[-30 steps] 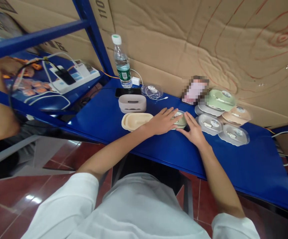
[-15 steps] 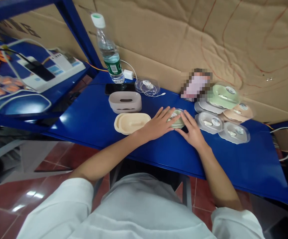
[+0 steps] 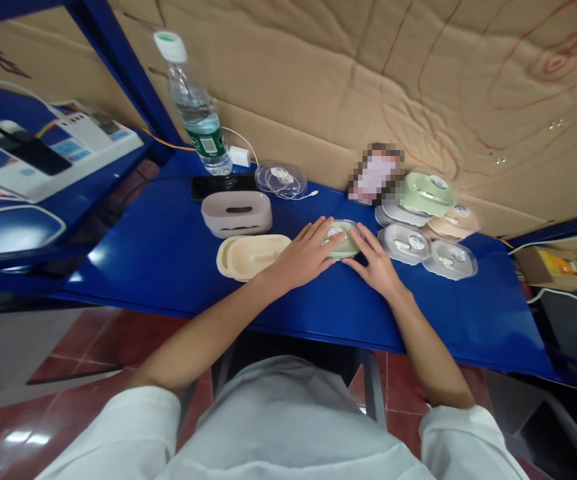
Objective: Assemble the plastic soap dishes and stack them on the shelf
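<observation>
On the blue table lies a small oval green box [image 3: 342, 248] with a clear cover and a round white label, partly hidden by my fingers. My left hand [image 3: 311, 252] grips it from the left, fingers stretched across its top and thumb at the near edge. Against its right end rest the fingers of my right hand [image 3: 376, 263], with the thumb low at the front. To the left are two nested cream trays [image 3: 253, 257], close to my left wrist. Behind them stands a pale grey oval holder [image 3: 237, 215] with a slot.
Several similar lidded boxes [image 3: 404, 243] sit at the right, some stacked, with a green one [image 3: 426, 193] on top. A phone [image 3: 376, 175] leans against the cardboard [image 3: 293, 87]. At the back left are a water bottle [image 3: 203, 127], a dark phone [image 3: 223, 185] and a coiled cable [image 3: 288, 183].
The camera view has shifted, so most of the table's things sit further left in the picture. Both hands stay on the green box, with only slight finger movement.
</observation>
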Demonstrator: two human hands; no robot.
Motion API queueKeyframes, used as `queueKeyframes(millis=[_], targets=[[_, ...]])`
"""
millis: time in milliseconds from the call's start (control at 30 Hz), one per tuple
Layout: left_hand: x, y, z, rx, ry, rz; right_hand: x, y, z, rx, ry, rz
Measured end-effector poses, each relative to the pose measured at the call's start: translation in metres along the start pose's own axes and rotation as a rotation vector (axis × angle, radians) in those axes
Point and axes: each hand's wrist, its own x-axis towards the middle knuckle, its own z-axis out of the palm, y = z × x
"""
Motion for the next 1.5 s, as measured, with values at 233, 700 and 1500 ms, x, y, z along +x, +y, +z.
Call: queueKeyframes(millis=[233,700,1500], targets=[[-0.002,-0.008,-0.001,-0.050,-0.008,-0.050,0.000,0.003,0.001,0.014,0.022,-0.030],[-0.001,-0.014,-0.021,-0.427,-0.027,-0.102,-0.002,0.000,-0.018,-0.067,0.113,-0.081],[0.054,-0.112,-0.084,0.298,-0.249,-0.536,-0.069,0.044,-0.089,-0.422,0.325,0.218]])
